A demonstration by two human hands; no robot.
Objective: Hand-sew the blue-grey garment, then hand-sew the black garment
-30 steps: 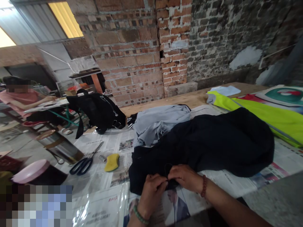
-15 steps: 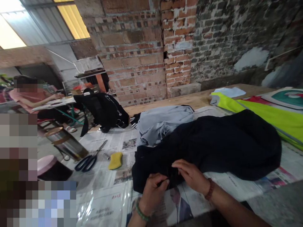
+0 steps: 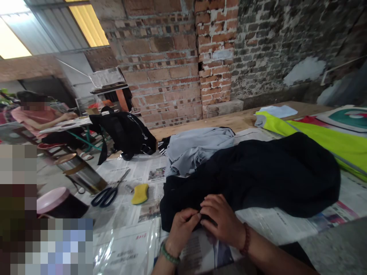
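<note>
A dark navy garment [image 3: 266,175] lies bunched across the newspaper-covered table. At its near left edge, my left hand [image 3: 183,229], with a green bead bracelet at the wrist, pinches the cloth between thumb and fingers. My right hand [image 3: 222,221], wearing a reddish bracelet, is right beside it, fingers bent and thumb below, with the dark cloth between them. The fingertips of both hands nearly meet. Any small thing between the fingertips is too hidden to make out.
Left of the garment are a yellow sponge [image 3: 140,194], scissors [image 3: 110,193], a metal flask [image 3: 82,173] and a pink-lidded container [image 3: 63,202]. Behind lie a grey garment [image 3: 200,147] and black bag [image 3: 123,133]. A neon-yellow garment [image 3: 321,137] is at right. Another person [image 3: 37,118] sits far left.
My right hand has moved left and down against my left hand, its fingers now closing over the cloth edge. My left hand stays almost in place, and the garment lies much as before.
</note>
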